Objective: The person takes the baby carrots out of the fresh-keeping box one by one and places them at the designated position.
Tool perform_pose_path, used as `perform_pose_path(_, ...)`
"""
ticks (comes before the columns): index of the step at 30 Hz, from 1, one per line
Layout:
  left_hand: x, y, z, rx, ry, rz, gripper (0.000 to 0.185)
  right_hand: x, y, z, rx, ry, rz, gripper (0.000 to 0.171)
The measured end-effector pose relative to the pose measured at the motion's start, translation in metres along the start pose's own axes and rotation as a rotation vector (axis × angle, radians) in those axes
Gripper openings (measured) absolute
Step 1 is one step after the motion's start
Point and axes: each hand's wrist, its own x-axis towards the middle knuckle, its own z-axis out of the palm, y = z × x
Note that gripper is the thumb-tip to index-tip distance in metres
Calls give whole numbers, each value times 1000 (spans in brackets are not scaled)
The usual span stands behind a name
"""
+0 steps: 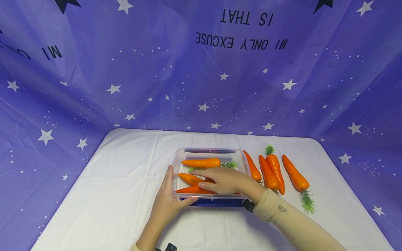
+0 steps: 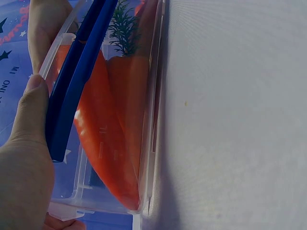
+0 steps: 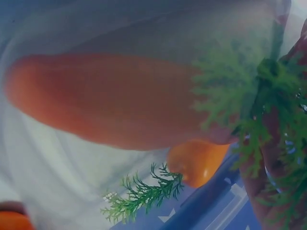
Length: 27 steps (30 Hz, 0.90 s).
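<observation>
A clear plastic box (image 1: 175, 181) with blue latches (image 1: 216, 202) stands on the table with several orange carrots in it. My left hand (image 1: 166, 198) grips its left side, fingers along the outer wall and thumb (image 2: 29, 110) at the front by the latch. Inside the box my right hand (image 1: 224, 180) lies palm down over the carrots, index finger and thumb spread. A middle carrot (image 1: 188, 179) runs between them, and the thumb lies over the front carrot (image 1: 188, 190). The back carrot (image 1: 201, 162) has green leaves (image 1: 229, 165). The other right fingers are mostly hidden.
Right of the box lie more carrots: one against its wall (image 1: 252, 167), two side by side (image 1: 268, 172), and one (image 1: 295, 173) farther right with leaves toward me. The white-covered table (image 1: 125, 181) meets a purple star-patterned curtain (image 1: 176, 87) behind.
</observation>
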Motion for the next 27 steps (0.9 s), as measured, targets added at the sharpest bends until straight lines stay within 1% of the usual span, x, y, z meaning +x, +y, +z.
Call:
perform_pose_path(9,-1,2,-1,-9,-9,-22,138,-1,-3,0,51,-39,30,53)
perform_pose_path(13,-1,2,-1,-16,-16,-35,138,1,-3,2,47,-47,18,52)
perform_pose_path(17,-1,2,-1,-18,-18,-35,137,2,-2,3,48,-51,-4,50)
perform_pose_path(22,-1,1,-1,-24,-12,-21,137,2,-1,5,110,-66,-18,49)
perform_pose_path(27,-1,1,-1,-29,-8,-19,137,2,2,7,167,-78,15,47)
